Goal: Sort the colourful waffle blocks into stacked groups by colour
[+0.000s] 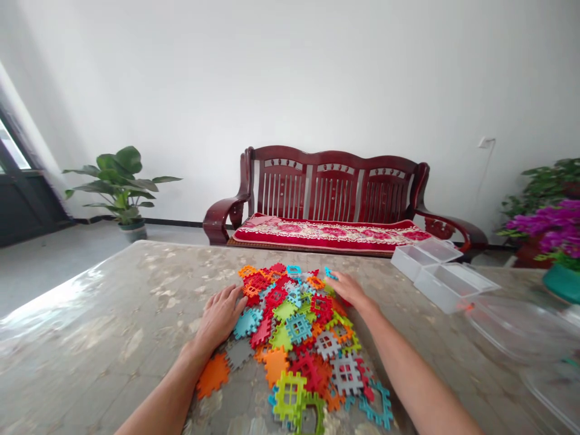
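A loose heap of coloured plastic interlocking pieces (298, 328) lies on the patterned tabletop (136, 314), in red, orange, blue, green and grey. My left hand (223, 315) rests palm down against the heap's left edge, fingers extended, beside a blue piece (248, 322). Along the far right edge, my right hand (347, 289) lies with its fingers stretched out, touching the pieces near a small blue one (330, 273). Neither hand has a piece in its grip. An orange piece (212, 374) and a grey piece (238, 353) sit by my left forearm.
Translucent plastic boxes (446, 284) stand at the table's right, with clear plastic containers (521, 326) nearer. Purple flowers in a teal pot (562, 283) are at the far right. Beyond the table are a wooden bench (333, 187) and a potted plant (122, 181).
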`<state>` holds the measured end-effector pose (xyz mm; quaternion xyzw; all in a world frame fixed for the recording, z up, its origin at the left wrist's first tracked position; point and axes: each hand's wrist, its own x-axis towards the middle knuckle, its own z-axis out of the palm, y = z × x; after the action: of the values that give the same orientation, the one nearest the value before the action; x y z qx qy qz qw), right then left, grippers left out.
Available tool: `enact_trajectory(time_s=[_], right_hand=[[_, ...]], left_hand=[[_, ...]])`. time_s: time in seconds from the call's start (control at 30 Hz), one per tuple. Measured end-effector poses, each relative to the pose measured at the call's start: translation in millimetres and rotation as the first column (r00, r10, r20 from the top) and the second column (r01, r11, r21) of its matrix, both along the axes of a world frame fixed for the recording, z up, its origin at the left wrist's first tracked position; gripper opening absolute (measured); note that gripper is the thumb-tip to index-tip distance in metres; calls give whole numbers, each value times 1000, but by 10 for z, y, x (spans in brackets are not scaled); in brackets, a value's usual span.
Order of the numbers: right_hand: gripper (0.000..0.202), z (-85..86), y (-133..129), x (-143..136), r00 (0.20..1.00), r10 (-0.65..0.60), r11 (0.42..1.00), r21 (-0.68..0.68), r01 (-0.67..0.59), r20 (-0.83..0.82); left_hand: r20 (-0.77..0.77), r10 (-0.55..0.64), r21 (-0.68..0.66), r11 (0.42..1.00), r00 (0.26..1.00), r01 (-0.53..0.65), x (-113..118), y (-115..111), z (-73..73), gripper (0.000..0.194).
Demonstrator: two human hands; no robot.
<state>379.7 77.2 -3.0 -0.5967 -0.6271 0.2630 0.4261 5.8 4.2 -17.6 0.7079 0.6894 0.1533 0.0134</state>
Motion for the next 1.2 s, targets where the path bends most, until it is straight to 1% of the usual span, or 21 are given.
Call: enact_trajectory(time_s=[0.17,0.3,0.37,0.43,0.5,0.57,0.63,0.67,0.73,0.8,0.83,0.87,0.9,0.97,1.07,1.13,1.2], right_hand=[[30,46,-86,-167,993,106,993,-54,-108,-46],[31,162,-225,-270,989,94,995,-25,-97,-113],[31,235,-315,-346,979,139,990,0,-141,-147],[32,311,-420,-443,973,194,981,43,-190,-124],[32,387,-530,-537,967,247,967,79,-242,-61],[30,451,-624,-586,950,311,949,73,-308,-35],[31,480,-675,-556,936,346,938,43,-344,-59],[32,474,-681,-505,941,331,944,37,-329,-69],[33,411,-661,-342,972,229,972,59,-227,-42],[32,291,-621,-134,996,60,991,116,-68,70],[32,220,-604,-30,989,-27,991,131,8,144],[34,148,-593,63,976,-79,990,127,54,205],[38,82,-589,141,967,-92,993,96,71,238],[45,-12,-604,237,961,-31,999,0,32,276],[54,-30,-660,240,941,144,988,-100,-119,304],[58,12,-695,175,911,231,973,-110,-205,342],[55,54,-717,85,885,246,969,-87,-231,395]], left_hand=[[-16,4,8,1000,1000,-4,10,-9,14,50],[-14,-4,16,1000,1000,5,11,-7,16,49],[-9,-6,17,1000,1000,6,6,-3,8,50],[-6,-5,19,1000,1000,5,0,0,-1,50],[-5,-2,25,1000,1000,2,-1,0,-3,49],[-8,-1,31,1000,1000,1,3,-5,3,48],[-18,0,33,999,1000,0,13,-12,16,47],[-24,1,32,999,1000,-1,19,-16,22,47],[-32,6,29,1000,999,-5,33,-21,36,48],[-34,16,27,1000,999,-15,48,-26,50,48],[-34,21,24,999,999,-20,55,-28,58,48],[-34,24,21,1000,999,-23,62,-30,68,48],[-34,24,16,1000,999,-24,69,-33,80,47],[-32,21,7,1000,999,-21,81,-38,106,47],[-31,18,-2,1000,999,-18,89,-42,134,47],[-32,15,-11,1000,999,-16,83,-36,134,48],[-31,16,-16,1000,999,-16,68,-20,116,48]])
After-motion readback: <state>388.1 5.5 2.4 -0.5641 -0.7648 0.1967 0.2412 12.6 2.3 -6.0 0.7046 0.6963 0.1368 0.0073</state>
